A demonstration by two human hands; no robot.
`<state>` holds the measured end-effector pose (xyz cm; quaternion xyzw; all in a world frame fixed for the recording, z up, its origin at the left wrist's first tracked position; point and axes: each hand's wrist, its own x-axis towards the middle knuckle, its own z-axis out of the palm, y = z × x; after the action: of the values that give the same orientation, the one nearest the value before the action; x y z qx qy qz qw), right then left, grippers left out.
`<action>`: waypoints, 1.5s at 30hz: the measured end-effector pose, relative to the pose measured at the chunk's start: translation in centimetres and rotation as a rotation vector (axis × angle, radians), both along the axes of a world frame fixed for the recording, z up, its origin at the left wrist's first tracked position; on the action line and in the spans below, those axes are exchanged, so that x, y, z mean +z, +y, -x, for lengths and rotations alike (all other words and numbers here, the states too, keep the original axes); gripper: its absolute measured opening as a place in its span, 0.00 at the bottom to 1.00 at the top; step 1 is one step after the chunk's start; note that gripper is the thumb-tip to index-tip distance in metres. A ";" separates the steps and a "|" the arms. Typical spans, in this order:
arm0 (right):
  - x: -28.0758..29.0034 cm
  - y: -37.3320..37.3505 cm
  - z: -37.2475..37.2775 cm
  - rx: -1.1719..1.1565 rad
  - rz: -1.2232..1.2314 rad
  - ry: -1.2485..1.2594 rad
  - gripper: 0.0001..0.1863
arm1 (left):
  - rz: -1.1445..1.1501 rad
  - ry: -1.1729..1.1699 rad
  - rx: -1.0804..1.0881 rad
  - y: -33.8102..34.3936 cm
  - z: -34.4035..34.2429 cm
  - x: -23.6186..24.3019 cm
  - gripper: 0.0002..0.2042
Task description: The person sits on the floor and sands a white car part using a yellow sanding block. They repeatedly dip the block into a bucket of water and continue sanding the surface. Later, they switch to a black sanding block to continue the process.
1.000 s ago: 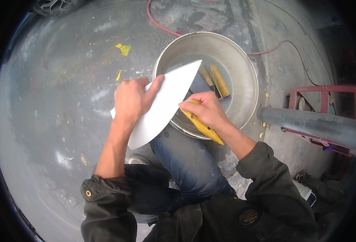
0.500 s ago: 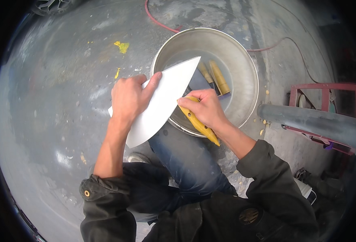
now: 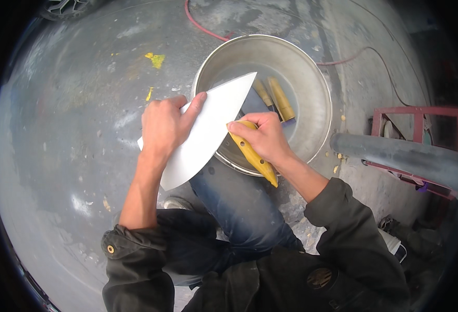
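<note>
Our left hand (image 3: 162, 125) is closed on a white sheet (image 3: 208, 134), the thumb pressed along its upper edge and the fingertips out of sight. Our right hand (image 3: 266, 139) is clamped on a yellow tool (image 3: 254, 156) pierced with dark holes, thumb on top near its upper end. That end sits at the sheet's right edge; we cannot tell whether the two touch.

The sheet is smooth, with one sharp point over the tub and a curved lower edge above our jeans (image 3: 239, 208). Between our hands lies only the sheet's width; to the left, grey floor (image 3: 83, 130) spreads wide, scuffed and spotted, with a yellow scrap (image 3: 157, 60).

Just beyond, the round metal-looking tub (image 3: 314, 83) has a pale rim and holds tan, rod-like pieces (image 3: 282, 100). Its right inner wall is open to us. Farther right, a grey cylinder (image 3: 395, 156) crosses a dull red frame (image 3: 418, 122), and a red hose (image 3: 200, 26) bends behind the tub.
</note>
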<state>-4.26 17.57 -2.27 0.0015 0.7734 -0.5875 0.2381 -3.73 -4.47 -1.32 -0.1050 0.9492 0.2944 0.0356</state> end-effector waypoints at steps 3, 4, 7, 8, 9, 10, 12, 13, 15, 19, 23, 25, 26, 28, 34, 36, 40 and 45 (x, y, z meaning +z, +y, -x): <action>0.0 0.0 0.3 -0.019 -0.006 0.005 0.14 | -0.006 0.008 0.003 -0.2 -0.1 0.1 0.30; -0.1 -0.1 -0.4 -0.008 -0.022 0.029 0.14 | -0.007 0.014 -0.001 -0.2 0.0 0.1 0.30; -0.4 0.5 -0.2 0.027 -0.023 0.062 0.14 | -0.005 0.032 -0.015 -0.1 0.1 -0.1 0.30; -0.3 0.5 0.5 0.000 -0.028 0.079 0.15 | -0.001 0.038 -0.022 -0.2 0.0 -0.3 0.30; -0.3 0.6 1.4 -0.028 -0.034 0.096 0.15 | 0.003 0.044 -0.029 -0.3 -0.1 -0.4 0.30; -0.6 1.0 2.6 -0.072 -0.069 0.082 0.16 | -0.003 0.054 -0.027 -0.4 -0.1 -0.5 0.30; -0.6 1.5 2.4 -0.101 -0.033 0.034 0.16 | -0.016 0.074 -0.022 -0.5 -0.3 -0.6 0.30; -0.5 1.7 1.9 -0.053 -0.047 0.014 0.16 | -0.015 0.067 -0.023 -0.4 -0.3 -0.7 0.30; -0.4 1.2 1.5 -0.081 0.030 -0.024 0.16 | -0.011 0.053 -0.024 -0.4 -0.2 -0.6 0.30; -0.8 0.0 -0.1 -0.034 -0.004 0.061 0.17 | 0.007 0.071 -0.036 -0.3 0.0 -0.7 0.30; 0.1 0.7 1.4 0.004 -0.003 -0.037 0.15 | -0.010 0.062 -0.032 -0.5 -0.1 -0.7 0.29; -0.2 0.4 1.1 -0.019 0.014 -0.024 0.17 | -0.029 0.059 -0.025 -0.4 -0.1 -0.6 0.29; -0.3 0.1 -0.2 0.000 0.014 0.005 0.17 | -0.028 0.070 -0.031 -0.3 0.0 -0.6 0.29; 0.0 0.1 -0.7 0.081 0.013 0.049 0.16 | -0.031 0.085 -0.035 -0.3 0.0 -0.8 0.29; -0.7 1.3 4.1 0.017 0.048 -0.183 0.18 | -0.032 0.091 -0.036 -0.4 0.0 -0.6 0.28; -1.4 1.7 4.8 -0.044 0.049 -0.197 0.18 | -0.018 0.091 -0.040 -0.3 0.2 -0.6 0.28; -2.7 2.1 7.4 -0.223 0.074 -0.204 0.18 | 0.004 0.101 -0.046 -0.3 0.1 -0.6 0.28; -2.1 1.4 7.6 -0.316 0.057 -0.227 0.18 | -0.060 0.047 -0.009 -0.3 0.1 -0.4 0.28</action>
<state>-11.85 18.99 -4.32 0.1821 0.7149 -0.6352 0.2286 -3.83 -4.79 -1.74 -0.0926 0.9410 0.3249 0.0179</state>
